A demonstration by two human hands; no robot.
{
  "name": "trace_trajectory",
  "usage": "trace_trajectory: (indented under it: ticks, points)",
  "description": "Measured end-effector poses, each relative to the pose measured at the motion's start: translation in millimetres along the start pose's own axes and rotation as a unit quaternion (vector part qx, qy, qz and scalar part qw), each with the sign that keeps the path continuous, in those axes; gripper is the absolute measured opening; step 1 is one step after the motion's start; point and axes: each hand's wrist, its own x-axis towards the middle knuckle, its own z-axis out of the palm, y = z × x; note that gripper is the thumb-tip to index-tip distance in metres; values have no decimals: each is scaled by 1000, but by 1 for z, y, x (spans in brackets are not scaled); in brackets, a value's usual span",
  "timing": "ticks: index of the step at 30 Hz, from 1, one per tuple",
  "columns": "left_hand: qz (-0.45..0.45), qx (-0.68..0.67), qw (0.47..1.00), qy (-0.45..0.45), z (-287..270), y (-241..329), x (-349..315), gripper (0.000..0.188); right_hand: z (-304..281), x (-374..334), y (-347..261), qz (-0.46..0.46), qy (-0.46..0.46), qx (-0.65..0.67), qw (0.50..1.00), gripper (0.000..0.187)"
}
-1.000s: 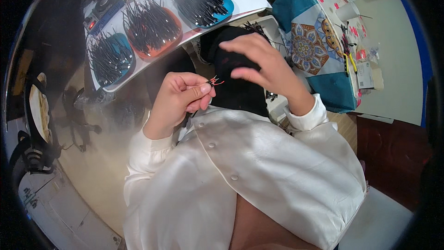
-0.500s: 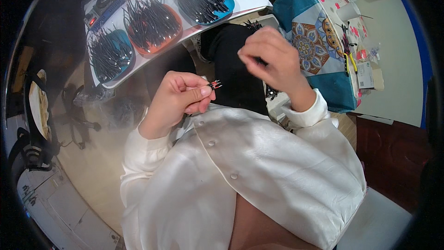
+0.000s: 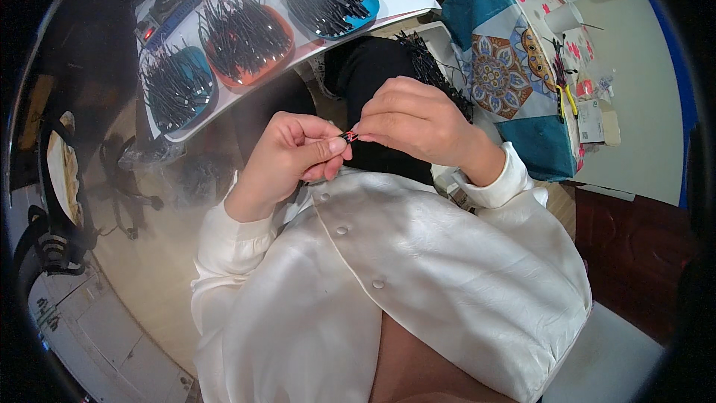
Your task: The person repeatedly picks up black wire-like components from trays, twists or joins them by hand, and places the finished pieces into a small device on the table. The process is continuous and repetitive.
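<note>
My left hand [image 3: 292, 151] pinches a short black cable [image 3: 346, 136] between thumb and forefinger, above my lap. Red wire strands stick out of the cable's end, toward the right. My right hand [image 3: 421, 121] has its fingertips closed on those red wires, so the two hands nearly touch. Most of the cable is hidden inside the left hand. Beside my right hand, a white tray [image 3: 438, 36] holds a heap of black cables [image 3: 426, 67].
On the white table ahead stand a blue tray [image 3: 201, 67], an orange tray [image 3: 287, 33] and another blue tray [image 3: 365, 0], all piled with black cables. A patterned cloth [image 3: 500, 75] covers the right-hand table, where yellow-handled pliers [image 3: 568, 101] lie.
My right hand has come down and left, and its fingertips now meet the wire ends. More of the white tray shows behind it. My left hand keeps its hold on the cable.
</note>
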Motion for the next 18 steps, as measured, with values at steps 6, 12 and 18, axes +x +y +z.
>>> trace_trajectory:
  ticks: [6, 12, 18]
  points:
    - [14, 65, 997, 26, 8, 0, -5, 17, 2, -3, -2, 69, 3, 97, 993, 17]
    - [337, 503, 787, 116, 18, -22, -7, 17, 11, -16, -11, 394, -36, 356, 847, 7]
    - [462, 564, 663, 170, 16, -30, 0, 28, 15, -18, -8, 491, 2, 581, 649, 18]
